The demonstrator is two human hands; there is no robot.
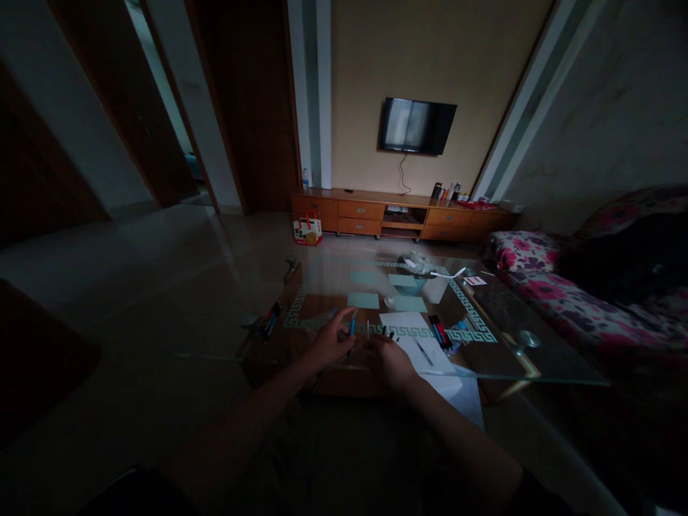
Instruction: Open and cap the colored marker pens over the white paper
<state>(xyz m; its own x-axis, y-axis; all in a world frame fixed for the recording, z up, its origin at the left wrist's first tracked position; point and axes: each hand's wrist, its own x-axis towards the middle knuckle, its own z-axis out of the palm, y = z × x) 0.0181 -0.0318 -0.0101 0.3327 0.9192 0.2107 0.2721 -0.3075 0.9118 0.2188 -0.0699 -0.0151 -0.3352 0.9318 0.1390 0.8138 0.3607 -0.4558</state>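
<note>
My left hand (330,344) is over the near edge of a glass coffee table (516,315), its fingers pinched on a blue pen (352,324). My right hand (390,358) sits close beside it, fingers curled on a thin pale stick-like part (368,330) that I cannot name. White paper sheets (424,344) lie just right of my hands with a dark pen (423,352) on them. A bunch of red and dark markers (441,331) lies at the paper's right edge.
More markers (269,320) lie at the table's left edge. Pale blue cards (363,300) and a bowl (415,276) sit farther back. A floral sofa (570,301) is to the right. A wooden TV cabinet (398,213) and wall TV (416,125) stand beyond; a small box (307,231) sits on the floor.
</note>
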